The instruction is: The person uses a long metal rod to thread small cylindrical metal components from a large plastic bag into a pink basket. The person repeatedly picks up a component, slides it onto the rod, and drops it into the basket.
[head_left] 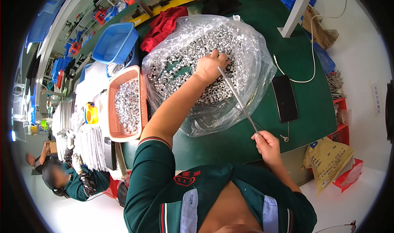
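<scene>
A thin grey metal rod (238, 95) slants across the front right of the work. My right hand (267, 147) is closed around its near end, by the table's front edge. The rod's far end reaches up beside my left hand (211, 65). My left hand lies over a heap of small silver metal sleeves (217, 91), its fingers curled down among them; what they pinch is hidden. The sleeves are spread on a large clear plastic bag (256, 79), with green showing through a gap in the heap.
Left of the bag stands a pink basket (143, 103) of small metal parts, with blue baskets (119, 42) behind. A red cloth (162, 27) lies at the far side. Right are a phone (284, 98), a white cable (314, 52) and a post (296, 13). Another person (78, 177) works at left.
</scene>
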